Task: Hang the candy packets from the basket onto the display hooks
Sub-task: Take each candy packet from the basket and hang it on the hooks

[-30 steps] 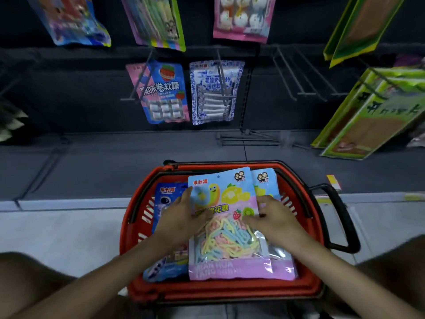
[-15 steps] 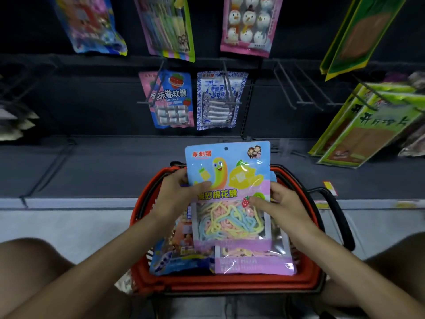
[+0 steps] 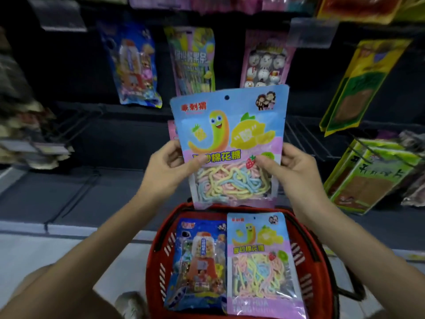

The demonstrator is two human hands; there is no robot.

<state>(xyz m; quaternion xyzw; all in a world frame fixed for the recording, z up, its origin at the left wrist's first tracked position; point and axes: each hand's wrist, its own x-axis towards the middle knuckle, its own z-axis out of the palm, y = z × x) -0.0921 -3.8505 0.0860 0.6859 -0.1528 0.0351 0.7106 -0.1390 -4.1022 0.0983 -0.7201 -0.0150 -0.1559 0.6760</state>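
From the head camera, both hands hold one candy packet upright in the air, just above the far rim of the red basket. The left hand pinches the packet's left edge and the right hand pinches its right edge. Each thumb lies across the printed front, with the fingers curled behind. The hands sit well apart, a packet's width between them, at the same height.

The packet is pale blue on top, with a cartoon worm and a lemon. Its clear window below shows pastel candy strings. The round hanging hole near its top edge is free, on no hook.

Inside the basket lie two more packets side by side. A matching pastel-string packet is on the right and a dark blue packet with a candy-machine picture is on the left. The basket's black handle lies folded down at its right side.

Beyond the basket, on the dark display wall, three packets hang in a row above the held one: a blue packet, a green-and-yellow packet and a pink snowman packet. Bare wire hooks stick out beyond the basket to the right, near the right hand. Further right of them hang green-and-yellow flat packs. The basket sits on a pale floor in front of the display's dark base.
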